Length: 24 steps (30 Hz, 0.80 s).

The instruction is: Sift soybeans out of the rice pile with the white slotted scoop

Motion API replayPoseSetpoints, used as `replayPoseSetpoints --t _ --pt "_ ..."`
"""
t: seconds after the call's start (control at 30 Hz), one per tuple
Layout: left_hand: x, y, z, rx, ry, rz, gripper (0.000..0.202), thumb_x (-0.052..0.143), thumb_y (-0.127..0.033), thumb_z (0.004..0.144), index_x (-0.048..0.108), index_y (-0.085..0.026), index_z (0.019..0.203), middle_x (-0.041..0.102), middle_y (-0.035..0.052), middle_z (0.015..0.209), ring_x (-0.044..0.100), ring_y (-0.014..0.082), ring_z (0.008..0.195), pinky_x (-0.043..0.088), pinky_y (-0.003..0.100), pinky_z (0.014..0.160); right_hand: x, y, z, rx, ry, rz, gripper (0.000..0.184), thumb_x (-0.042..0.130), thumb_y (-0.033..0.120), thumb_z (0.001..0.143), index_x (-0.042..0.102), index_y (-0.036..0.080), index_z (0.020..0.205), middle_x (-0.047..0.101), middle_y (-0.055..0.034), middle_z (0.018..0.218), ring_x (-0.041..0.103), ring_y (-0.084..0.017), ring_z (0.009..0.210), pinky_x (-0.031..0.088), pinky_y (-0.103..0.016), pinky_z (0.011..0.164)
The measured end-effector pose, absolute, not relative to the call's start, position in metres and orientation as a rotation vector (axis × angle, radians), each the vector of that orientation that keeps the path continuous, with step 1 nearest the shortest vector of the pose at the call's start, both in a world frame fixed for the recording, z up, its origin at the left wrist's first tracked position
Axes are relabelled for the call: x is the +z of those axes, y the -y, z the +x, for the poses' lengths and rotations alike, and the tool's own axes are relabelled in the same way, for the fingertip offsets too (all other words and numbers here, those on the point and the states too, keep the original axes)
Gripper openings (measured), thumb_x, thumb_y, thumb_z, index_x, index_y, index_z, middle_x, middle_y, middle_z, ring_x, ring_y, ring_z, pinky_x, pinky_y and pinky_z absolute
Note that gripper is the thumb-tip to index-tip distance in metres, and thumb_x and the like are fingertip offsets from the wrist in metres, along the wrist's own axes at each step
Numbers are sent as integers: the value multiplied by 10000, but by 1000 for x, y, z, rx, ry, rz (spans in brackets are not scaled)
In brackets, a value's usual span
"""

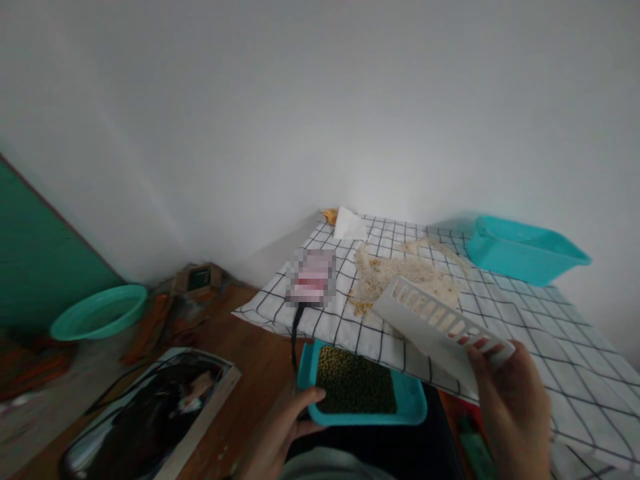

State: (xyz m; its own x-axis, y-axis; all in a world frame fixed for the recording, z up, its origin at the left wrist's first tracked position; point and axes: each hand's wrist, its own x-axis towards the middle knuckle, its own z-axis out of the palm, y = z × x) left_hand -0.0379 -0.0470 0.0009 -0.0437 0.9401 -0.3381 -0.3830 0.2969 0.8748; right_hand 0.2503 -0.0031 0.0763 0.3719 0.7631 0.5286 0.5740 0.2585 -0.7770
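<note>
My left hand is closed on the near-left rim of a turquoise plastic tray, its thumb over the edge. Inside lie small beans, yellowish at the far left and dark green elsewhere. My right hand grips the right end of a white plastic basket with slots along its side. The basket is tilted above the table's front edge, to the right of and higher than the tray; its inside is hidden from me. Just behind it, a pale, crumpled mesh-like cloth lies with yellowish grains beside it.
A checked cloth covers the table against the wall. On it are a turquoise basin, a white paper and a blurred pink object with a dark strap. Lower left are a box with dark items and a green basin.
</note>
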Motion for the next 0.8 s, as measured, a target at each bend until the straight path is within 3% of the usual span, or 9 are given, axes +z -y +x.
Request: replayPoseSetpoints --t 0.13,0.23,0.4,0.6,0.8 --pt "-13 52 -43 1315 -1087 741 341 835 -505 580 800 -286 839 697 84 1093 566 359 1157 578 461 851 71 -12 248 303 1298 -1354 255 635 451 854 554 211 832 643 -33 769 614 -176 698 453 -260 581" --pt "-9 49 -47 1271 -1107 688 352 866 -503 528 797 -279 791 709 83 1092 580 360 1138 574 475 865 74 -20 238 338 1321 -1341 242 623 437 871 540 213 829 629 -19 754 601 -162 689 445 -257 587" --pt "19 40 -42 1197 -1207 519 293 825 -520 589 747 -239 618 727 69 973 638 316 1015 586 471 828 84 -19 224 305 1417 -1365 197 582 413 902 559 217 896 664 -27 837 626 -170 774 440 -260 625" --pt "34 39 -37 1194 -1212 465 240 835 -430 607 748 -211 652 731 64 948 648 302 995 593 442 792 88 -12 226 226 1515 -1333 185 577 398 904 548 223 850 602 19 699 561 -132 609 413 -245 556" --pt "42 41 -31 1231 -1221 470 196 807 -393 637 743 -217 698 729 46 924 651 300 998 587 426 772 88 -7 226 313 1562 -1281 146 572 368 918 550 226 889 639 -5 773 622 -160 707 458 -272 620"
